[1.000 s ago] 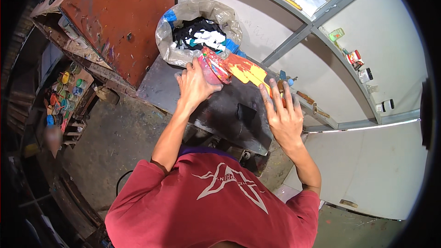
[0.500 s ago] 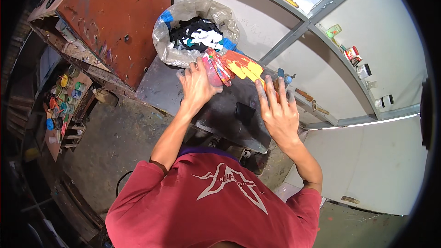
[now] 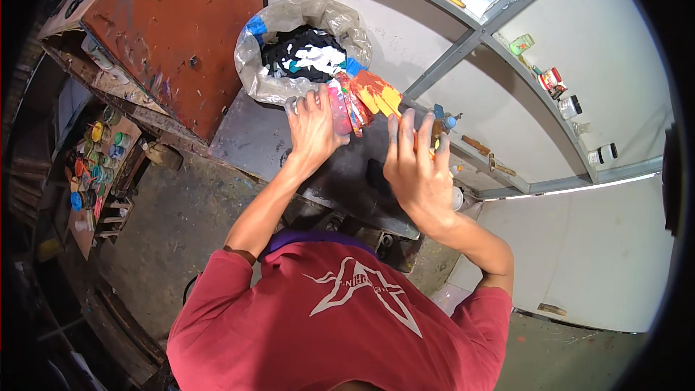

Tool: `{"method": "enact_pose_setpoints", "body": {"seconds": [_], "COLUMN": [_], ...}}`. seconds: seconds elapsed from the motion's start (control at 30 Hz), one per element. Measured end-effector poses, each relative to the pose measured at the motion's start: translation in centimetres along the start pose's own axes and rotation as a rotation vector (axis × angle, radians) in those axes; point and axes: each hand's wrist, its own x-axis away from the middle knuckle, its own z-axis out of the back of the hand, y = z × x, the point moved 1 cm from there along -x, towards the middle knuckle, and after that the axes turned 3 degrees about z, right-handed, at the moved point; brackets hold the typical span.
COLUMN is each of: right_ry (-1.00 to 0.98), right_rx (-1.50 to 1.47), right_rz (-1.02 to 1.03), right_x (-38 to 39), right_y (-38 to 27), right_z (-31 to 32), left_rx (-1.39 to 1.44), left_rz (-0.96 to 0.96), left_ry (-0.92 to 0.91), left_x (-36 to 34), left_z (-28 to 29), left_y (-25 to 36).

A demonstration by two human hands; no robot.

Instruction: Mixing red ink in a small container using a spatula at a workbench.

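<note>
My left hand (image 3: 316, 130) grips a pink tub (image 3: 338, 107), my right hand (image 3: 423, 175) I can't tell, and yellow covers only part of the flat red piece (image 3: 376, 93).

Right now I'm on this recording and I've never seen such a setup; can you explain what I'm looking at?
There is no machine here, just a person's two bare hands. The view comes from the left of two fisheye cameras worn on the head, looking down, so straight edges bend toward the rim.

The left hand appears to grip a paint-smeared pink piece. The right hand has its fingers at the lower end of a yellow-and-red piece; whether it grips it is hidden.

Below is a dark tabletop, where a black patch shows, partly hidden by the right hand. Beyond the hands, a clear plastic bag holds black and white scraps.
</note>
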Motion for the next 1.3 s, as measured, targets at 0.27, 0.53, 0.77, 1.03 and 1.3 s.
{"method": "enact_pose_setpoints", "body": {"seconds": [0.27, 0.53, 0.77, 1.03, 1.3], "right_ry": [-0.003, 0.04, -0.178, -0.143, -0.06], "right_rx": [0.096, 0.016, -0.483, -0.643, -0.743], "right_rz": [0.102, 0.054, -0.071, -0.237, -0.338], "right_x": [-1.7, -2.5, -3.9, -0.7, 3.0], "right_y": [-0.1, -0.5, 1.5, 4.7, 4.6], "right_z": [0.5, -1.2, -3.1, -2.9, -2.8], "left_rx": [-0.013, -0.003, 0.03, 0.094, 0.1], "left_rz": [-0.061, -0.072, -0.065, -0.056, -0.062], "left_ry": [0.015, 0.008, -0.029, -0.029, 0.011], "left_x": [-0.3, -0.1, 0.1, 0.5, -0.5], "left_z": [0.0, -0.3, -0.5, -1.0, -0.2], "left_y": [-0.2, -0.5, -0.4, -0.8, -1.2]}}
